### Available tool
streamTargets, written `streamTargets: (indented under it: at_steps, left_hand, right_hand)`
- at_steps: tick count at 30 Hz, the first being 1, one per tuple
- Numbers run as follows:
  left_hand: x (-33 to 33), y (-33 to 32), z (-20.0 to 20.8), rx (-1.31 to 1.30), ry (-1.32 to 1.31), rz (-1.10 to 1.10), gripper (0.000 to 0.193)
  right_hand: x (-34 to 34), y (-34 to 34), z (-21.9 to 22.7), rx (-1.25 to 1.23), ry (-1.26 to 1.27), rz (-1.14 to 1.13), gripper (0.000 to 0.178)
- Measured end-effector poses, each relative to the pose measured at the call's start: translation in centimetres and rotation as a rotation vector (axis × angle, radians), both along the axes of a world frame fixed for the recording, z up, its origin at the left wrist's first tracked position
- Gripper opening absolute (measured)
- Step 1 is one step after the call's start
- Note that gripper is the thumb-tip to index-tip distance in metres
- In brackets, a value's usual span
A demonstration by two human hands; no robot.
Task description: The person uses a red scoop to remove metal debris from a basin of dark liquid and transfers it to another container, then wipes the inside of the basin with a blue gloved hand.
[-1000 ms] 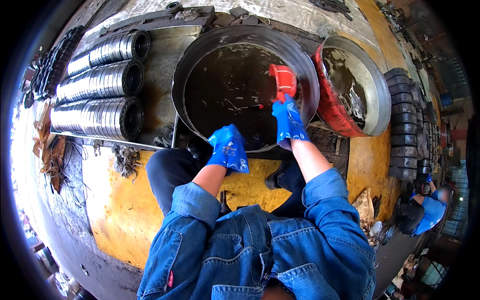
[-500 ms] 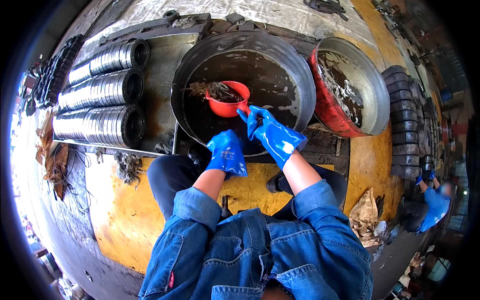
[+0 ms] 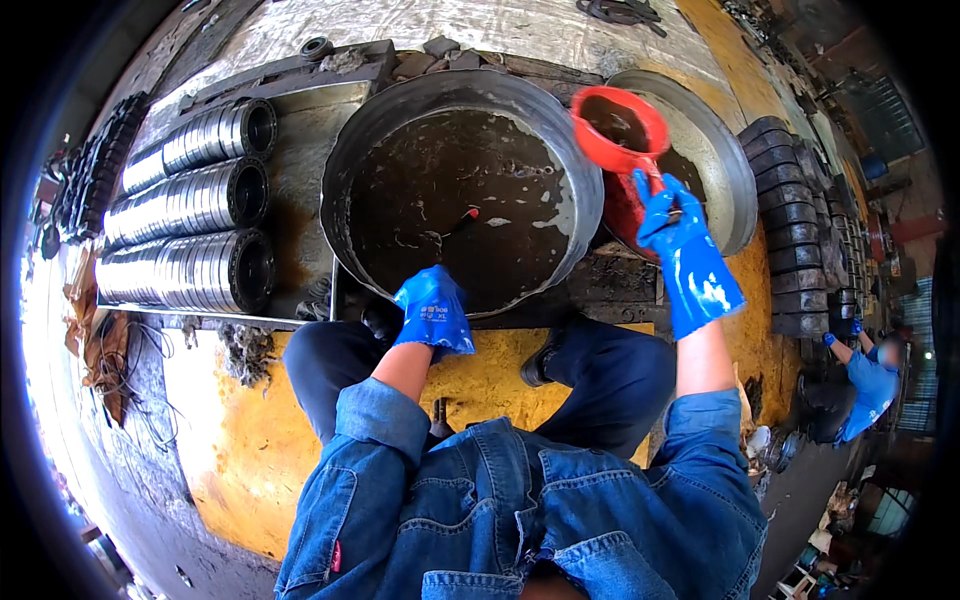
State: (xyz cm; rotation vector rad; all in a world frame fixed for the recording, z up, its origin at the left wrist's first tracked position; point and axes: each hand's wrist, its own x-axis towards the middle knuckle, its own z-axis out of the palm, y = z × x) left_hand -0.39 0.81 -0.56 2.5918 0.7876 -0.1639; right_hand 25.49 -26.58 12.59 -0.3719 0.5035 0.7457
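My right hand, in a blue rubber glove, grips the handle of a red plastic dipper. The dipper is raised over the left side of a red-sided metal tub and has brown liquid in it. My left hand, gloved the same way, is a closed fist at the near rim of a wide grey metal basin. What its fingers hold, if anything, is hidden. Dark liquid with pale foam patches fills the basin's bottom. A small dark piece with a red tip shows at the liquid's surface.
Left of the basin, a metal tray carries three rows of shiny steel rings. Dark ring-shaped parts stand stacked beyond the tub. Another person in blue gloves is at the far right. Rags lie by the tray.
My right hand has lifted the red dipper out of the basin and carried it right, over the tub. The fibrous clump seen in the dipper no longer shows there. My left fist stays near the basin's rim.
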Motion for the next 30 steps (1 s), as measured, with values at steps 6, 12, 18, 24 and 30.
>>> streamTargets:
  at_steps: [6,12,18,24,30]
  left_hand:
    - [0.1,-0.2,0.9,0.021,0.032,-0.006,0.014]
    - [0.4,0.0,0.9,0.001,0.129,0.029,0.016]
    - [0.0,0.8,0.4,-0.028,0.14,0.092,0.015]
    - [0.1,-0.1,-0.5,0.007,0.021,-0.021,0.013]
    - [0.3,0.4,-0.1,0.013,0.129,0.006,0.018]
  right_hand:
    - [2.2,-5.9,-0.6,-0.939,-0.722,-0.025,0.035]
    - [4.9,-8.3,-3.6,-1.673,-0.833,0.167,0.053]
    - [4.6,-8.0,-2.6,-2.462,-1.241,0.435,0.055]
    - [5.5,-6.7,-2.3,-1.628,-1.112,0.174,0.053]
    - [-2.1,6.0,-3.4,-1.048,-1.033,0.405,0.061]
